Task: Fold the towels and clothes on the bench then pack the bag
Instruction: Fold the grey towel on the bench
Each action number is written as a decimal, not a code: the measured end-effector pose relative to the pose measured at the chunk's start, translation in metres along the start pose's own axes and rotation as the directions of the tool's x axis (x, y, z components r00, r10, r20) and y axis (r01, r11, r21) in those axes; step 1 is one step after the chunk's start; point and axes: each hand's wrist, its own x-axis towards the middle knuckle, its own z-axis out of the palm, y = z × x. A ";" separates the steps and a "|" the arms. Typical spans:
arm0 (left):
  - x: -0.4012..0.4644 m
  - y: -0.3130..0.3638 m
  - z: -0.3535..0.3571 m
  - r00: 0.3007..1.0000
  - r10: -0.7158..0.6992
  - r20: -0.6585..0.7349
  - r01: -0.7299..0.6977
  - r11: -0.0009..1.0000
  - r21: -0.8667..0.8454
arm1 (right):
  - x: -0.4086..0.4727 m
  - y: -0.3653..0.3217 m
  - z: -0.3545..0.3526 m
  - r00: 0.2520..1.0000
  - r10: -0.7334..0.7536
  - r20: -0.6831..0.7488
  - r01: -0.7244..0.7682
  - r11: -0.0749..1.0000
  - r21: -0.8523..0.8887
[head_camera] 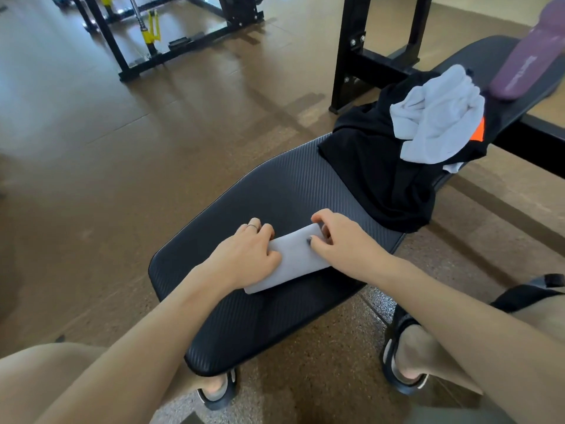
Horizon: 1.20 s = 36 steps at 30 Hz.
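The only lettering in view is pale print running along the purple bag (526,61) lying at the far end of the worktop (275,191); it is too blurred and small to read. Nothing else carries legible text.

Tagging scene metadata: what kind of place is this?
Most likely a gym: a padded black bench, black steel equipment frames on a brown rubber-like floor, and towels and clothes piled on the bench.
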 end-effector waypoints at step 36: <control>-0.053 0.424 0.005 0.389 0.868 0.308 -0.918 0.394 0.049 | -0.395 0.125 -0.171 0.841 0.432 -0.326 -0.517 0.818 -0.251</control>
